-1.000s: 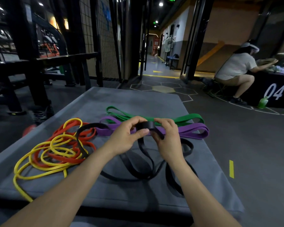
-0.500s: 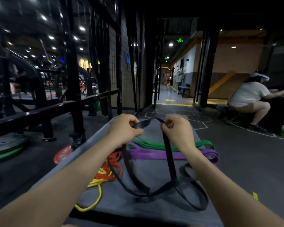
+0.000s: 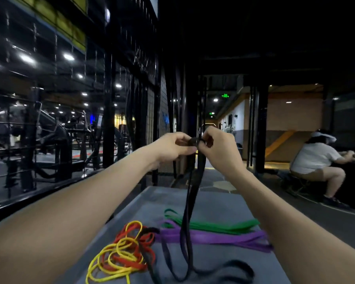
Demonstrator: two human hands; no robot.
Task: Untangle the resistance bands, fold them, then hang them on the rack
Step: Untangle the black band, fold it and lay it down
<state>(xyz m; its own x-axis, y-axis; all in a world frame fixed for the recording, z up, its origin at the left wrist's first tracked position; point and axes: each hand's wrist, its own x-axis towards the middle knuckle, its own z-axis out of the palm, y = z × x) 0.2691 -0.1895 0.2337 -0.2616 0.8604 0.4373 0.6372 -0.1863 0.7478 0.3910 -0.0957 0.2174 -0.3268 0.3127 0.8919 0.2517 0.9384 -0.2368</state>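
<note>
Both hands are raised in front of me, pinching the top of a black resistance band (image 3: 190, 203). My left hand (image 3: 173, 148) and my right hand (image 3: 217, 148) meet at its upper fold. The band hangs straight down and its lower loops rest on the grey mat (image 3: 217, 201). On the mat lie a green band (image 3: 215, 224) and a purple band (image 3: 215, 238), stretched out side by side. A tangle of yellow bands (image 3: 113, 257) and red bands (image 3: 131, 249) sits at the mat's left side. A black metal rack (image 3: 109, 111) stands behind on the left.
A wire mesh panel (image 3: 152, 111) and dark posts rise just beyond the mat. A person in a white shirt (image 3: 316, 160) crouches at the right by a black counter. A lit corridor runs straight ahead. Gym machines fill the left background.
Both hands have risen higher and come closer together, lifting the black band so that it hangs long and straight. The camera has tilted upward.
</note>
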